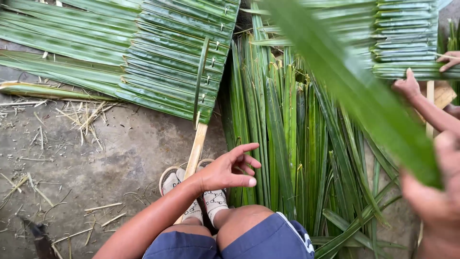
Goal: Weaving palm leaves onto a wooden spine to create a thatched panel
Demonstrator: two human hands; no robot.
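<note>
**Palm leaf held up close, blurred**

The long leaf (364,96) crosses the view, gripped by the right hand (438,192) (blurred, partly cut off). Left hand (225,172) hovers with fingers (244,149) spread, beside the leaf pile (287,144).

Sandals (191,192); concrete floor (96,158); leaf scraps (84,120)

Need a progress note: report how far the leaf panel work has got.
Done: a stitched leaf panel lies on its wooden slat. In hand: the right hand holds a long leaf; the left hand reaches open toward the loose leaf pile. Left: that pile is unstitched.
</note>
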